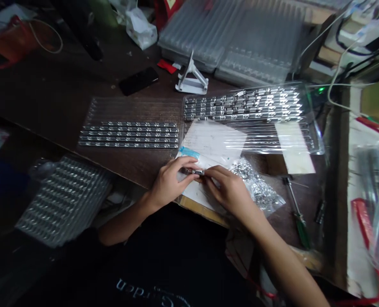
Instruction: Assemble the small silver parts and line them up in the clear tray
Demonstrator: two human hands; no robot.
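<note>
Between my two hands is a small metal connector (198, 172), above a white sheet (213, 138) near the table's front edge. My left hand (173, 181) pinches its left end between thumb and fingers. The fingertips of my right hand (229, 187) are pressed together at its right end; whether they hold a smaller part is too small to tell. Right of my right hand lies a clear bag of small shiny metal parts (261, 185). Beyond my hands are a left clear tray (128, 108) with several rows of connectors and a right clear tray (319, 145) with more connectors in its far half.
A phone (138, 81) and a white stand (192, 81) lie beyond the trays, before stacked clear trays (234, 38). A green-handled screwdriver (299, 226) is at the right. More filled trays (61, 200) are stacked low at the left. Cables hang at the upper right.
</note>
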